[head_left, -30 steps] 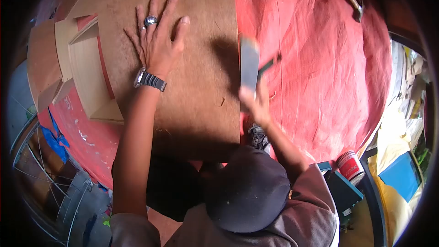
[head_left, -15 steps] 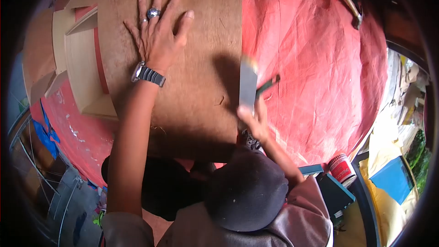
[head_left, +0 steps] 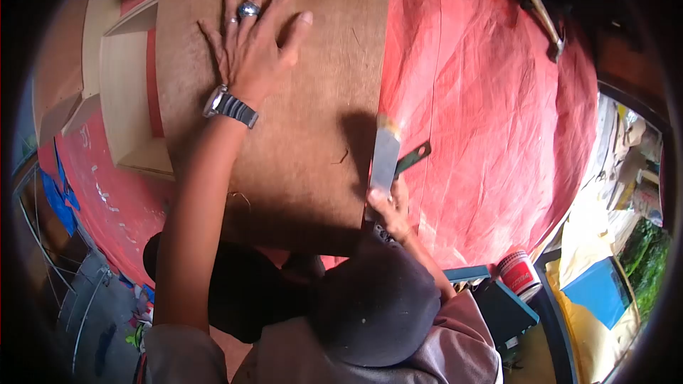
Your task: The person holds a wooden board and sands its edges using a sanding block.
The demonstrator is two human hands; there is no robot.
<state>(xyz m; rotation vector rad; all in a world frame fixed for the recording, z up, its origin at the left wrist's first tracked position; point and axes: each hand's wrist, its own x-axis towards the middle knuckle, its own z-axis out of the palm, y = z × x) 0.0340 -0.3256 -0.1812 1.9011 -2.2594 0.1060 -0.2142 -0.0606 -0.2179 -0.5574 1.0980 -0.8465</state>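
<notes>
Flat on a brown plywood panel (head_left: pixel 313 99) lies my left hand (head_left: pixel 260 50), fingers spread, with rings and a wristwatch (head_left: pixel 231 107). At the panel's right edge my right hand (head_left: pixel 391 210) grips a grey, flat-faced tool (head_left: pixel 385 160), set along that edge. A dark green bar with a hole (head_left: pixel 414 158) sticks out from the tool's right side. The tool's underside is hidden. Thin curled shavings (head_left: pixel 341 158) rest on the panel.
Red sheeting (head_left: pixel 491 114) spreads under and right of the panel. A hammer (head_left: pixel 535 3) lies at the upper right. Pale wooden frames (head_left: pixel 131 92) stand at the left. A red and white can (head_left: pixel 519 274) and a dark teal case (head_left: pixel 501 309) are at the lower right.
My right hand has moved down along the panel's edge with the tool, toward my body. My left hand stays spread on the panel. The whole view has shifted slightly.
</notes>
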